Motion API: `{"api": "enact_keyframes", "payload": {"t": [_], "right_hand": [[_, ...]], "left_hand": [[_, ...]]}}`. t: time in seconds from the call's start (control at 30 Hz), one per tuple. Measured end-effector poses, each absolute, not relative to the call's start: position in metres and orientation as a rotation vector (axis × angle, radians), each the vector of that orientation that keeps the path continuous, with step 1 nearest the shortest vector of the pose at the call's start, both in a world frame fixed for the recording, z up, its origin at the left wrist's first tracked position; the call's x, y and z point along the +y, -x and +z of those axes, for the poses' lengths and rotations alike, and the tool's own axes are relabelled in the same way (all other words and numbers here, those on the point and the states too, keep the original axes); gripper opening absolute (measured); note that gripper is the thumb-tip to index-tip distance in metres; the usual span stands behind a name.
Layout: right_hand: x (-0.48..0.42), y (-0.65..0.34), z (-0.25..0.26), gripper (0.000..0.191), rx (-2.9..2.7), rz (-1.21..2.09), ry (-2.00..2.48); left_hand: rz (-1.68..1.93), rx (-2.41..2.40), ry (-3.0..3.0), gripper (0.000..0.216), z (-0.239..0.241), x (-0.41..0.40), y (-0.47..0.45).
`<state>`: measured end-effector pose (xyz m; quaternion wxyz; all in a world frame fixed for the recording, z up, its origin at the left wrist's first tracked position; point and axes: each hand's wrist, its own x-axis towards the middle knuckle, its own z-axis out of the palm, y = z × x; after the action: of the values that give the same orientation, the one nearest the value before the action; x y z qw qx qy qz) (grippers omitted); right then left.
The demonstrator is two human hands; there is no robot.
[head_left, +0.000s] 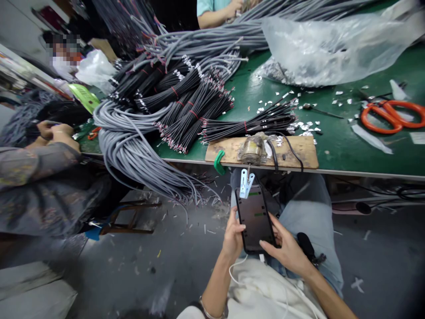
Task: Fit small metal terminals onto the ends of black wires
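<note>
In the head view, the phone [254,221] is low in the frame, right of centre, held upright above the lap with its screen toward the wearer, presumably so that it can be read. The left hand [233,237] is clamped on its left edge, thumb on the front, likely bearing the weight. The right hand [287,250] closes on the opposite edge with its thumb over the lower screen, which seems to leave that thumb free to tap. At the phone's top a blue clip [245,184] hangs from a small motor [251,150]; whether the two touch, I cannot tell. The motor sits on a wooden board [307,150] at the table's edge, probably to keep the clip clear of the tabletop. Left of centre, red ties appear to keep the black wires [212,95] in bundles. Orange-handled scissors [392,116] lie at the right.
</note>
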<state>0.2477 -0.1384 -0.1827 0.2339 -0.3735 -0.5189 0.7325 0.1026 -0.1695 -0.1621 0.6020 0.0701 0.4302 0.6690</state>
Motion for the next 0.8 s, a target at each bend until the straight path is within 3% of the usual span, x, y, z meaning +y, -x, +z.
{"api": "enact_keyframes", "payload": {"t": [0.13, 0.37, 0.8], "right_hand": [[-0.140, -0.249, -0.188, 0.071, -1.448, 1.986, 1.015], [-0.142, -0.244, -0.189, 0.068, -1.478, 2.008, 1.008], [-0.137, -0.246, -0.182, 0.062, -1.508, 1.992, 1.002]], "left_hand": [[1.505, 1.018, -0.214, 0.064, -0.168, -0.176, -0.100], [1.511, 1.001, -0.215, 0.075, -0.175, -0.186, -0.094], [1.426, 1.018, -0.307, 0.070, -0.167, -0.187, -0.094]]}}
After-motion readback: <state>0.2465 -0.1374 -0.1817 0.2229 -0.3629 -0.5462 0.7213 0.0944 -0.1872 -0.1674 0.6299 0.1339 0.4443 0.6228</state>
